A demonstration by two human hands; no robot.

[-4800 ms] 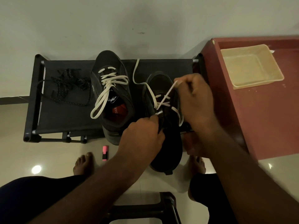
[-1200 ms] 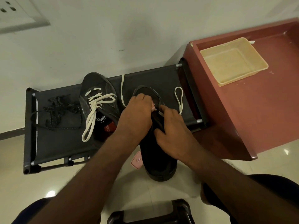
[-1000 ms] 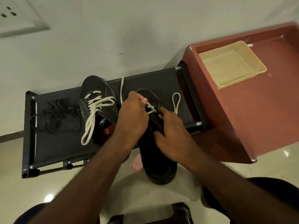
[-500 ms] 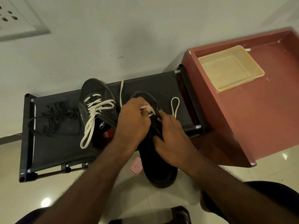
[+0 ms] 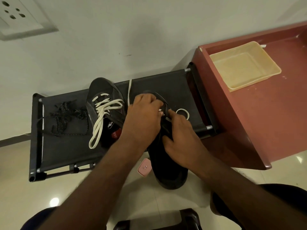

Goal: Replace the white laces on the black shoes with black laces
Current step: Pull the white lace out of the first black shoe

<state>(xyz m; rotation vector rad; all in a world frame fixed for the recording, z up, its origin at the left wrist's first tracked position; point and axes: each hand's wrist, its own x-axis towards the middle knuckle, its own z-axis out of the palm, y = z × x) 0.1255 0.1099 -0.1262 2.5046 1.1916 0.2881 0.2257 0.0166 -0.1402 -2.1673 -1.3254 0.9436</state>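
On the shoe, left hand and right hand pinch white lace.

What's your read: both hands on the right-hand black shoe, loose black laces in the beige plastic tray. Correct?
No. Head view: the loose black laces lie on the black fabric rack, not in the beige plastic tray. Rest holds.

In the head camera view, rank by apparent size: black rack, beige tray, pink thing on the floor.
Largest: black rack.
Then: beige tray.
Smallest, by far: pink thing.
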